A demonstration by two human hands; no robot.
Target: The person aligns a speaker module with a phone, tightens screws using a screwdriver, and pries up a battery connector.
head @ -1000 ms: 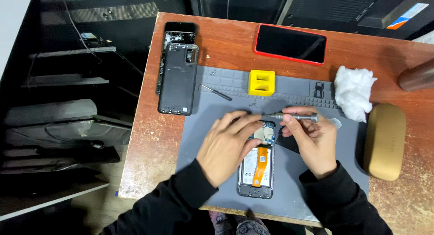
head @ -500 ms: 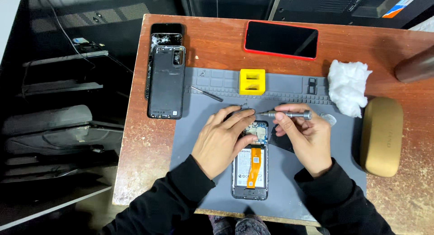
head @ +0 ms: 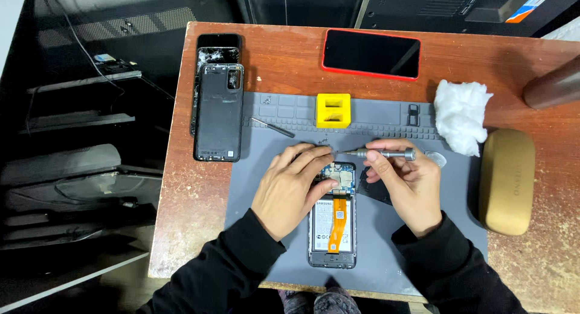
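Your left hand (head: 296, 187) lies flat over the upper left part of the opened phone (head: 332, 220), its fingers (head: 314, 160) spread loosely across the top edge and pressing down on it rather than closing around anything. Your right hand (head: 406, 184) holds a slim metal screwdriver (head: 382, 152), with thumb and fingers pinched around the shaft. The tool lies nearly level, and its tip points left toward the phone's top edge, close to your left fingertips.

The opened phone rests face down near the front middle of the grey work mat (head: 266, 187), back cover off, showing a battery and an orange flex cable (head: 336, 226) running down its middle. Just right of the phone, partly under your right hand, lies a small dark piece (head: 373, 190) that cannot be made out clearly.

Farther back on the mat stands a yellow block (head: 333, 110), and a thin dark tool (head: 273, 127) lies left of it. On the wooden surface (head: 284, 60), a black phone back cover (head: 219, 111) lies over another dark phone at the left edge. A red-edged phone (head: 371, 53) lies at the back, a white wad of cotton (head: 460, 114) to the right, and a tan case (head: 506, 181) beyond it.
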